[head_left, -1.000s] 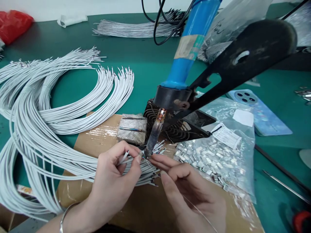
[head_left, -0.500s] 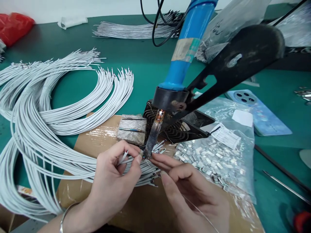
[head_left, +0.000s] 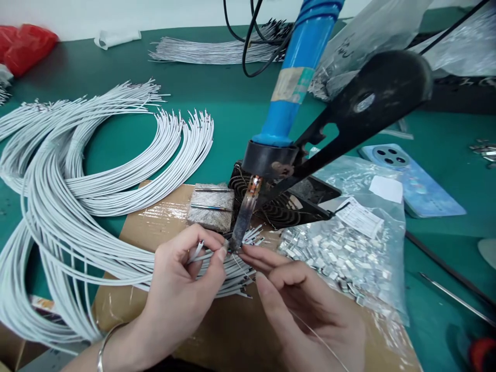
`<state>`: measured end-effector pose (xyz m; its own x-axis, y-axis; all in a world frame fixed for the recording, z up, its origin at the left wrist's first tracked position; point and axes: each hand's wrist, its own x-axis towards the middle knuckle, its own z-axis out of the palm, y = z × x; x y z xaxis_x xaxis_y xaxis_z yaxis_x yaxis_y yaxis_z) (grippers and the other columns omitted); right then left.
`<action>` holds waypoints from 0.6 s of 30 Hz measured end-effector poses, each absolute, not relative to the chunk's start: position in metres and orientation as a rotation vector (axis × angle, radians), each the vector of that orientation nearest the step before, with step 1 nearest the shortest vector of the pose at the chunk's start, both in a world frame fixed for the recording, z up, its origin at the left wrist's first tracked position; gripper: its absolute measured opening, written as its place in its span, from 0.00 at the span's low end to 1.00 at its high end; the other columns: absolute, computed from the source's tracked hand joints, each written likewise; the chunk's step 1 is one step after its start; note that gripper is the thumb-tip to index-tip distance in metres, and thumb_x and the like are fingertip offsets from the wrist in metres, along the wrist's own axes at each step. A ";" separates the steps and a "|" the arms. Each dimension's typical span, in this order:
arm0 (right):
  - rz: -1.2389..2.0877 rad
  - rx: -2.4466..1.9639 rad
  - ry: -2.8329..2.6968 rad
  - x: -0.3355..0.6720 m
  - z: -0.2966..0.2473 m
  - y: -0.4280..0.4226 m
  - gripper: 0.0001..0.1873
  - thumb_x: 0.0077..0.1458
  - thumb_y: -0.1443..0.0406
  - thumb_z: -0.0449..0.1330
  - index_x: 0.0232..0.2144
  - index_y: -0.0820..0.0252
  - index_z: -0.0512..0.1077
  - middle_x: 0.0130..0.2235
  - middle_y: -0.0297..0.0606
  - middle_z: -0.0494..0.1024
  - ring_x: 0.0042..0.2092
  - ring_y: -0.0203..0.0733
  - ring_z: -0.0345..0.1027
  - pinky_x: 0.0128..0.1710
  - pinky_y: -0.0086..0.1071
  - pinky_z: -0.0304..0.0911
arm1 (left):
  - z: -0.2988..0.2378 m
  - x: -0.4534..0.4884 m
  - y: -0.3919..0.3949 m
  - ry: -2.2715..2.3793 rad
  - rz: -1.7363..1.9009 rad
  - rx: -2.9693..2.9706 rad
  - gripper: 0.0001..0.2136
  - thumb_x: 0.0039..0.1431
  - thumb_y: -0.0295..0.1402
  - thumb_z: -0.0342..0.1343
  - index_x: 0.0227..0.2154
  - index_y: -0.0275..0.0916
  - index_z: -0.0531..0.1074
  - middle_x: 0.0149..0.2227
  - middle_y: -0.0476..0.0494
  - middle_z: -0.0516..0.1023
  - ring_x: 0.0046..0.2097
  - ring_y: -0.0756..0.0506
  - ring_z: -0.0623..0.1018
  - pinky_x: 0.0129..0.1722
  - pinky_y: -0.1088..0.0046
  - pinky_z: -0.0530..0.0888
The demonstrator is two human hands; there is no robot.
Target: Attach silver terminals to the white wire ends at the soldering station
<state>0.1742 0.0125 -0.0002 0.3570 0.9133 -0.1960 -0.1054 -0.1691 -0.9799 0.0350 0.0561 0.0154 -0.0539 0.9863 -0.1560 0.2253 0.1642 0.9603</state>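
The left hand (head_left: 180, 294) grips the white wire ends (head_left: 198, 251) right beside the soldering iron tip (head_left: 240, 227), the right hand (head_left: 310, 315) pinching thin metal wire (head_left: 318, 338); any slip could scorch insulation or burn fingertips

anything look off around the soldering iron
The blue soldering iron handle is patched with a band of worn tape, and its metal shaft looks blackened, close to the wire ends by the left hand.
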 end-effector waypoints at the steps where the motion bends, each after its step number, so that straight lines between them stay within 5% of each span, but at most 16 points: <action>1: 1.093 -1.448 -0.784 0.174 0.000 0.012 0.13 0.62 0.65 0.68 0.25 0.55 0.74 0.48 0.40 0.89 0.49 0.43 0.85 0.50 0.27 0.78 | 0.016 0.035 0.057 1.477 1.003 1.235 0.06 0.58 0.26 0.61 0.27 0.41 0.74 0.32 0.48 0.82 0.32 0.48 0.78 0.26 0.78 0.67; 18: 1.112 -1.448 -0.761 0.173 0.001 0.012 0.13 0.61 0.66 0.69 0.25 0.53 0.75 0.47 0.35 0.89 0.50 0.39 0.84 0.52 0.24 0.75 | 0.012 0.033 0.054 1.463 1.034 1.227 0.06 0.60 0.26 0.61 0.28 0.40 0.75 0.35 0.47 0.83 0.26 0.52 0.71 0.21 0.78 0.59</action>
